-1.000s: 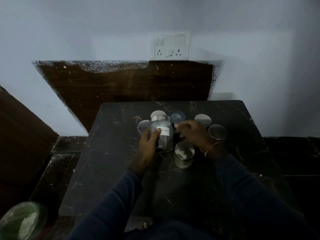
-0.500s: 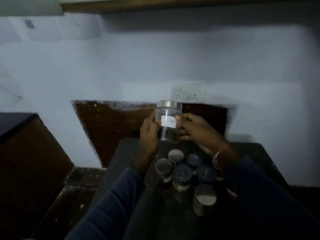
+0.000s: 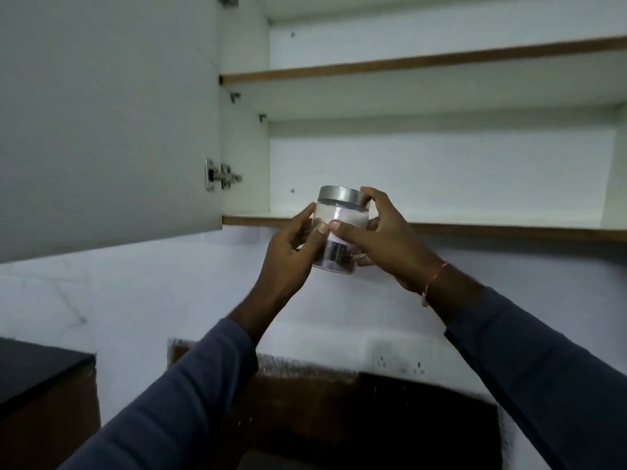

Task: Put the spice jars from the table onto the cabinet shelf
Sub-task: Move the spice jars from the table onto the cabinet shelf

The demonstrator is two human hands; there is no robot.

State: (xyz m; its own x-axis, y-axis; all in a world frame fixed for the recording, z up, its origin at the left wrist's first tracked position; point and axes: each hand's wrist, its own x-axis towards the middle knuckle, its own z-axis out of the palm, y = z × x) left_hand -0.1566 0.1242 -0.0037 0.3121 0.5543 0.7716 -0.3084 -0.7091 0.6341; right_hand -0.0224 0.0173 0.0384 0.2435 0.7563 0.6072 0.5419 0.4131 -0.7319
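A clear glass spice jar (image 3: 339, 218) with a silver lid and a white label is held up in front of the lowest cabinet shelf (image 3: 492, 228). My left hand (image 3: 291, 252) grips its left side. My right hand (image 3: 383, 239) wraps its right side, one finger on the lid's rim and the thumb across the label. Dark spice lies at the jar's bottom. The jar's base hangs just below the shelf's wooden front edge. The table and the other jars are out of view.
The white cabinet door (image 3: 108, 123) stands open at the left, its hinge (image 3: 220, 174) near the jar's height. A second shelf (image 3: 424, 62) runs above. Below are a wall socket (image 3: 400, 361), a dark wooden panel (image 3: 339, 418) and a dark counter (image 3: 34, 368) at left.
Both hands lifted the jar from the table up to the level of the lowest cabinet shelf. My view tilted upward, so the table with the other jars dropped out of sight.
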